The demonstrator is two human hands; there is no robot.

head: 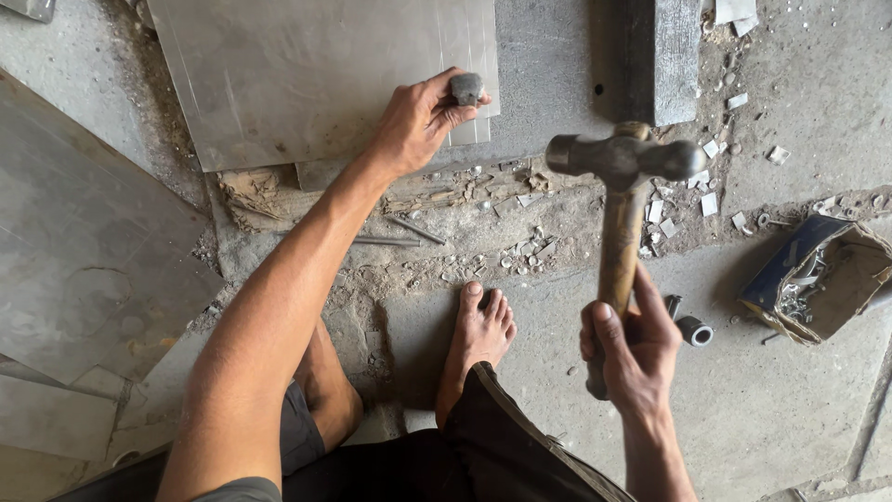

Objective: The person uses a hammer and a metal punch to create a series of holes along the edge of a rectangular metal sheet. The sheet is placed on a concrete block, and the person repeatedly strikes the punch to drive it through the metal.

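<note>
My left hand reaches forward and pinches a short dark metal punch upright against the lower right corner of a grey metal sheet lying on the floor. My right hand grips the wooden handle of a ball-peen hammer, raised with its steel head to the right of the punch and apart from it. My bare foot rests on the concrete between the two arms.
A dark steel block lies beyond the hammer head. A torn cardboard box of small metal parts sits at right. Larger metal sheets lie at left. Scrap chips, nails and a short tube litter the floor.
</note>
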